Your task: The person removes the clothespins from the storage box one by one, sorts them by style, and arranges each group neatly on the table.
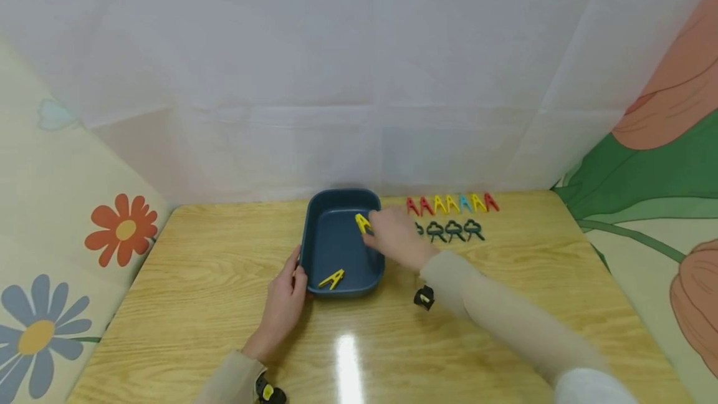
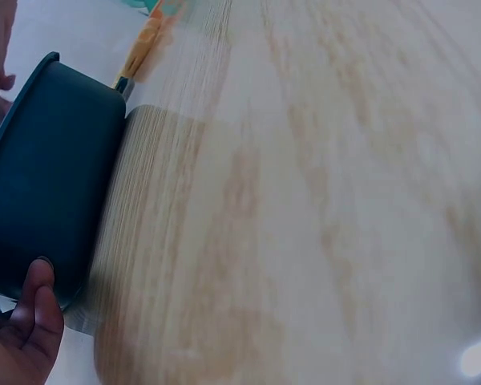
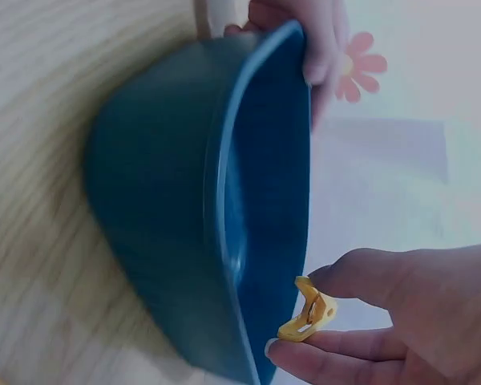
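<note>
A dark blue plastic tub stands on the table. My left hand grips its near left wall, thumb at the rim and fingers against the outside. My right hand is over the tub's right side and pinches a yellow clothespin between thumb and fingertips, at the level of the rim in the right wrist view. Inside, near the front left corner, another yellow clothespin lies on the tub's floor.
Right of the tub, a back row of red, yellow and blue clothespins lies on the wooden table. In front of it is a row of dark clips, partly hidden by my right hand. A white sheet hangs behind.
</note>
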{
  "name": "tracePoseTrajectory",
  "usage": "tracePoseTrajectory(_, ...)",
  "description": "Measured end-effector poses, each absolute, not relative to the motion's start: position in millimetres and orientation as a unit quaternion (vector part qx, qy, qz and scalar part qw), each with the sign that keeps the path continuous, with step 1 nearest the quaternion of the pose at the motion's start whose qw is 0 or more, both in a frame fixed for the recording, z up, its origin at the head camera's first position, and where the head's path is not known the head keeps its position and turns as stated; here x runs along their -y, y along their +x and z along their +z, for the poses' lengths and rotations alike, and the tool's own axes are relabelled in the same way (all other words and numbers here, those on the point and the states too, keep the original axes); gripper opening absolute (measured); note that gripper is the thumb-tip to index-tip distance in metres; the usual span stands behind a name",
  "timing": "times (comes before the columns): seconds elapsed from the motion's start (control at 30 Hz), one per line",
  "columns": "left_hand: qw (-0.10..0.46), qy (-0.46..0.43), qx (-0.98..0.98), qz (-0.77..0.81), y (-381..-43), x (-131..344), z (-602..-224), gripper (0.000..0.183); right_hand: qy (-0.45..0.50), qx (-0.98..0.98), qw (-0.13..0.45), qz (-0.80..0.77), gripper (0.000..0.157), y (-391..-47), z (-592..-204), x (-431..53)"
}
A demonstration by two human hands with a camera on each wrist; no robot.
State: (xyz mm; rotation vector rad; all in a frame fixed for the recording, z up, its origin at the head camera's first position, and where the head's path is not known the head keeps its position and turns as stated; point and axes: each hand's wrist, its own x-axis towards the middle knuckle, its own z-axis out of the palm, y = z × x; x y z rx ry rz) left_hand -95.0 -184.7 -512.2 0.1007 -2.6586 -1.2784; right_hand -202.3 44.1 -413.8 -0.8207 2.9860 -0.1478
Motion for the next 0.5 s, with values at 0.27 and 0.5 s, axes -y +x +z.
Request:
tracePoseTrajectory(0.27,0.106,0.030,0.894,-0.434,-95.0,183.7,-514.1,0.050,-0.234,-0.967,-0.005,-0.102,0.033,-211.1,-410.7,-94.8)
tracePoseTrajectory(0.5,0.111,0.032,0.894,-0.433,-95.8,184.9,-516.3,0.050,-0.201,-0.971,0.000,-0.133,0.025,-220.6,-417.8,-145.2)
